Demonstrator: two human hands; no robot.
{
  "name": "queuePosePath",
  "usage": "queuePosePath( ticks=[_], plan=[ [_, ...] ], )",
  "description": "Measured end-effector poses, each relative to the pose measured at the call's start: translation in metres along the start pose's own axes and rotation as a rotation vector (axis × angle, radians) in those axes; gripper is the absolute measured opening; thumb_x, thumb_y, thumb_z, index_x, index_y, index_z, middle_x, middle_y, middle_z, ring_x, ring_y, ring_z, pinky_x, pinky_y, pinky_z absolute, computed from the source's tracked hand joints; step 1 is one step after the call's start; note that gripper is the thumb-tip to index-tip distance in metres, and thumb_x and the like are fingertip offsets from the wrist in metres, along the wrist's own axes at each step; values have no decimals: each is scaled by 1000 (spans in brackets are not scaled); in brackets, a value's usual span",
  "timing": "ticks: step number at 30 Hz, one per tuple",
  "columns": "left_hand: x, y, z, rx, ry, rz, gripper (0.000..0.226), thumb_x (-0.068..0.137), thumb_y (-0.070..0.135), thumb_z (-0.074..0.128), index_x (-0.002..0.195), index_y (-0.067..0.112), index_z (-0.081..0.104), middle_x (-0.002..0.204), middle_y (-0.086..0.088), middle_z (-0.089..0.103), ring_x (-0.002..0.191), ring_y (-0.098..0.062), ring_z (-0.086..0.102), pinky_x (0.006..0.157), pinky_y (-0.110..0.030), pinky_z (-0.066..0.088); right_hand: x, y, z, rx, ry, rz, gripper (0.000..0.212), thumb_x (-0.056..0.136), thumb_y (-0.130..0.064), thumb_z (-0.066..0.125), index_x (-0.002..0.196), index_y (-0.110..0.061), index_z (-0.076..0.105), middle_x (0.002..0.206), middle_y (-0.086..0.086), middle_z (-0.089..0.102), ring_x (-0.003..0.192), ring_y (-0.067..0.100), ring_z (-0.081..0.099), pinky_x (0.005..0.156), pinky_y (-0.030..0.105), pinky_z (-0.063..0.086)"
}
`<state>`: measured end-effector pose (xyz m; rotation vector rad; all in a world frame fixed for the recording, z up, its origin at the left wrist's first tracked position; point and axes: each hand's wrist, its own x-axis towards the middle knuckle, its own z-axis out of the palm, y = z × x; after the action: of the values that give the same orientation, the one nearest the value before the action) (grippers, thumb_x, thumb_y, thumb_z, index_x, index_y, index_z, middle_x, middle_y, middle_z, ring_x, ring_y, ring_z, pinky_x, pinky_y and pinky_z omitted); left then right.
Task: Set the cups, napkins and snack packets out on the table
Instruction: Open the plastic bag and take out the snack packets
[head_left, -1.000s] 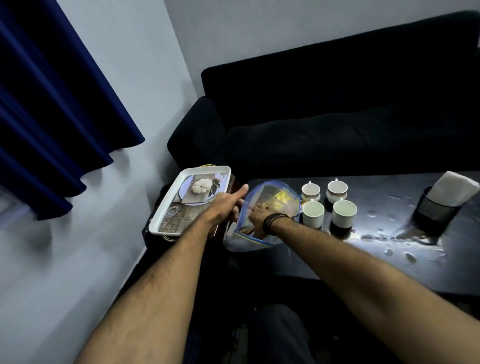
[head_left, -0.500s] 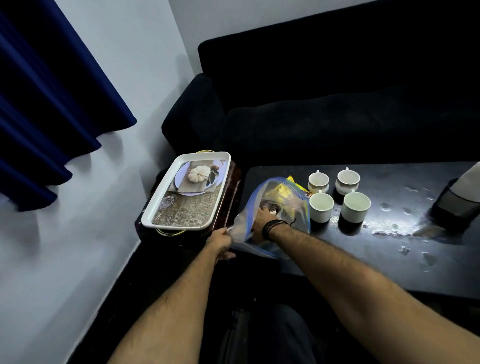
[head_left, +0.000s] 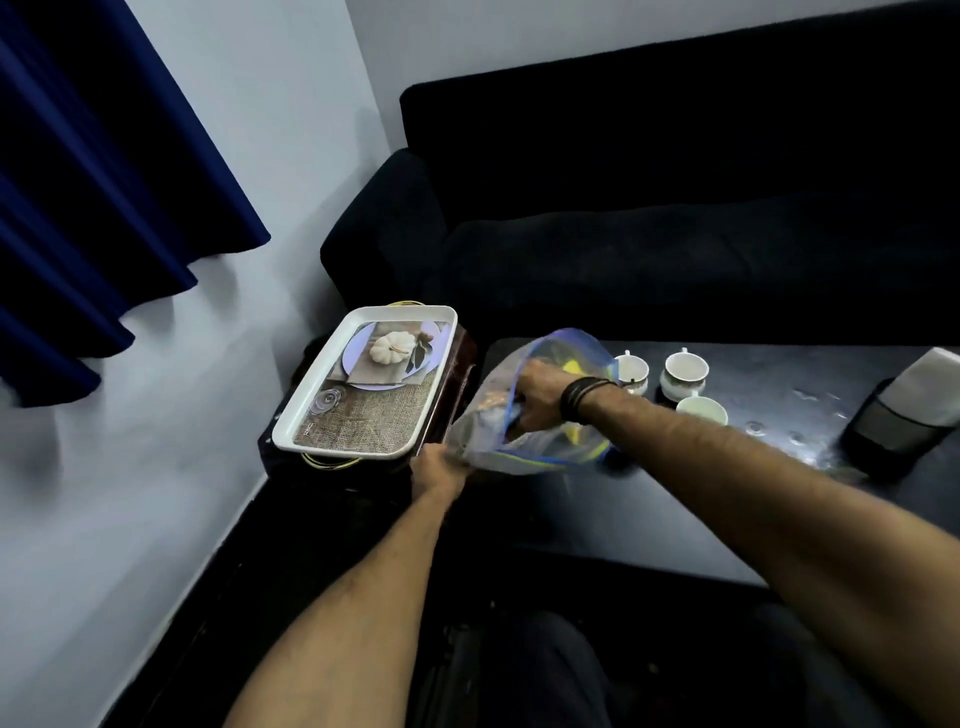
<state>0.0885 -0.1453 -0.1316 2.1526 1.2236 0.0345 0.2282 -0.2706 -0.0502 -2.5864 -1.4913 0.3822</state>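
Observation:
A clear plastic bag with a blue zip edge lies at the left end of the dark table. Yellow snack packets show through it. My left hand pinches the bag's near left corner. My right hand, with a dark wristband, reaches into the bag's mouth; its fingers are hidden inside. White cups stand just right of the bag: one behind my wrist, one further right, one nearer. A dark holder with white napkins stands at the right edge.
A white tray with a printed pumpkin picture sits on a dark side stand left of the table. A black sofa runs behind the table. A blue curtain hangs at the left wall. Water drops mark the tabletop.
My left hand has dropped from the bag's top rim to its near left corner. My right hand has gone deeper into the bag. The view shifted, hiding one cup behind my arm.

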Motion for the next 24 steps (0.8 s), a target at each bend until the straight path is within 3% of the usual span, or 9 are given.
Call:
queuePosePath(
  ticks=[2,6,8,11,13,15,18,20,24],
  plan=[
    [2,1,-4,11,60,-49,38,88,22,69,119,-1,68,121,-23,67,117,-37,63,95,-38,50,-5,6,-15,45,70,-33,28,68,-43,78,87,-27,65,90,-1,64,97,21,62,75,26,36],
    [6,-5,-13,-100,60,-228,47,85,18,69,127,0,59,130,-24,61,119,-38,62,97,-42,53,-23,17,-49,217,100,-102,55,68,-44,81,115,-26,61,110,-5,65,100,13,58,87,29,44],
    [-2,-3,-13,-62,20,-245,57,77,27,77,127,6,59,130,-17,62,115,-36,64,94,-40,55,-31,25,-60,367,139,-73,55,68,-43,82,116,-31,60,107,-9,66,98,12,62,84,29,48],
    [-17,8,-14,75,150,30,82,55,46,89,126,19,57,127,-4,56,113,-30,63,86,-37,52,-38,32,-63,540,170,1,58,68,-40,83,120,-30,60,117,-6,66,106,14,62,93,32,51],
    [-24,18,-16,95,299,290,100,46,51,91,131,20,48,130,-3,53,117,-28,56,93,-38,46,-39,35,-58,543,203,47,62,73,-35,80,130,-26,56,125,-2,63,114,20,59,97,34,48],
    [-25,33,-22,53,388,419,117,43,58,89,141,20,41,136,-4,53,122,-28,50,97,-39,41,-42,37,-51,615,208,58,60,73,-34,81,127,-28,57,119,-4,65,109,21,62,94,37,52],
    [-23,52,-34,-76,368,517,125,42,64,86,149,28,31,142,-1,51,127,-27,45,99,-41,39,-48,38,-51,797,217,24,48,67,-34,85,110,-34,63,109,-3,71,96,19,69,83,40,60],
    [-20,60,-38,-93,363,569,114,49,61,87,145,24,40,140,-1,54,126,-24,47,100,-38,38,-53,40,-56,918,224,2,41,66,-35,85,102,-33,67,105,0,74,94,19,71,79,38,61],
    [-16,68,-40,-64,502,511,37,77,43,77,98,12,72,108,-9,70,106,-29,60,86,-35,41,-61,51,-68,1104,284,18,43,68,-28,83,108,-17,70,100,7,75,87,20,72,77,37,59]
  ],
)
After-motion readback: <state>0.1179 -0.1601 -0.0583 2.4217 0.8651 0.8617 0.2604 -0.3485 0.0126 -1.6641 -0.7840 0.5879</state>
